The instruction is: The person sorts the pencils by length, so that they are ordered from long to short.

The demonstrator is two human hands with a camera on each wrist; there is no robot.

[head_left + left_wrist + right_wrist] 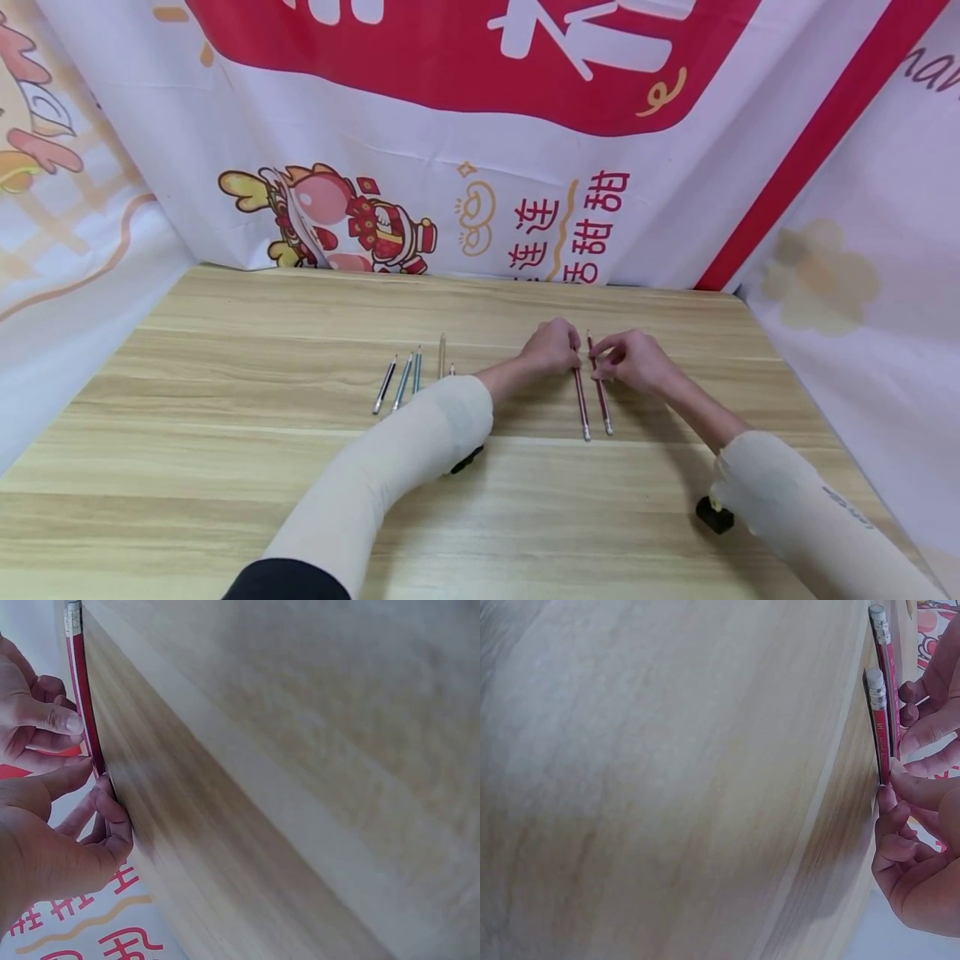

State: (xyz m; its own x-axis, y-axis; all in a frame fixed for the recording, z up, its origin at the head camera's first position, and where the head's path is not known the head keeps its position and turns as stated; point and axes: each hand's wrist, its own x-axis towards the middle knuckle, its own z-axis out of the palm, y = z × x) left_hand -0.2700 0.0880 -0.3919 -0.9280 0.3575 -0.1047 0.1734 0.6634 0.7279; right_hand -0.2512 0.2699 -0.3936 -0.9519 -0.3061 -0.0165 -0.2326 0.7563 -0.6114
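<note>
Two red pencils lie side by side on the wooden table, their white eraser ends toward me. My left hand (553,346) pinches the left red pencil (582,404) near its far end, with thumb and fingertips. Around the far half of the right red pencil (603,404), my right hand (636,360) has its thumb and index finger in a pinch. The right wrist view shows both erasers, with the nearer pencil (880,724) between the right hand's fingertips. In the left wrist view one red pencil (81,682) runs down to the left hand's (67,832) fingertips.
Left of the hands lie a dark pencil (385,385), blue pencils (402,381) and a yellowish pencil (442,354), partly behind my left sleeve (420,442). A printed cloth (420,150) hangs along the table's (225,358) far edge and both sides.
</note>
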